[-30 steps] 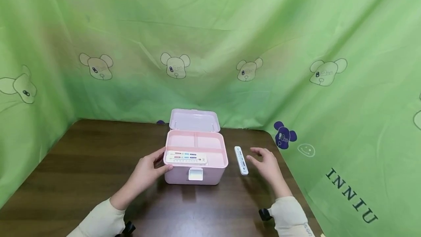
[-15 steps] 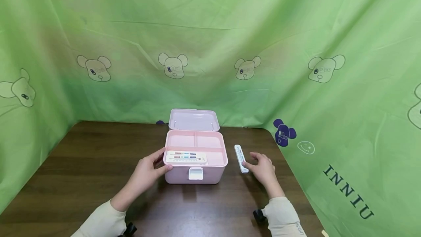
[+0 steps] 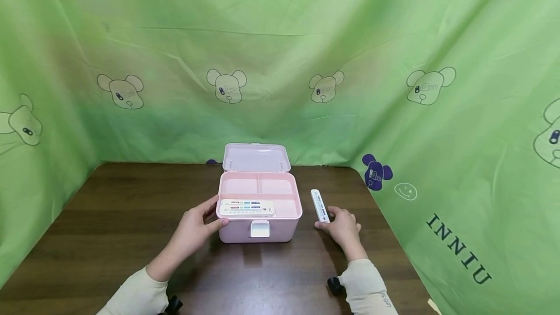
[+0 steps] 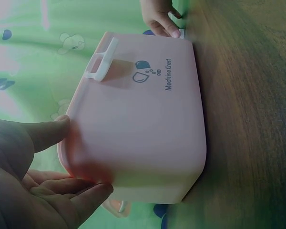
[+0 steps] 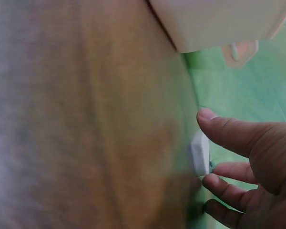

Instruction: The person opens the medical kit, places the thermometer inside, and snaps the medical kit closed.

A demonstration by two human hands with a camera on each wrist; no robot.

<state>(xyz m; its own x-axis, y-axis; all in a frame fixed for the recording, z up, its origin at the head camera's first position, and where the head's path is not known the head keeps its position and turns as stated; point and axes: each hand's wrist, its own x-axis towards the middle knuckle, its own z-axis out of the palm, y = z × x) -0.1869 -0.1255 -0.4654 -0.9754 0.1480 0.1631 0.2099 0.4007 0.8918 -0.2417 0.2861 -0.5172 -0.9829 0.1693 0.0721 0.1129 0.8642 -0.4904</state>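
A pink medicine chest (image 3: 280, 231) stands with its lid (image 3: 256, 157) tipped back. My left hand (image 3: 195, 227) grips its front left corner, thumb on the front and fingers along the side. In the left wrist view, "Medicine Chest" is printed on the front. Inside the front compartment lie slim white printed cases (image 3: 247, 208), side by side. Another slim white case (image 3: 319, 205) lies on the table to the right. My right hand (image 3: 343, 227) straddles its near end, thumb to the left and fingers to the right. Whether both sides touch it is unclear.
The brown wooden table (image 3: 140, 208) carries the chest near its back edge. Two smaller compartments sit behind the front one. A white latch (image 3: 260, 229) hangs on the chest's front. Green printed cloth (image 3: 271, 52) rises behind and to the right.
My right hand has moved left and down onto the near end of the loose white case. My left hand has stayed on the chest corner. The head view has shifted slightly.
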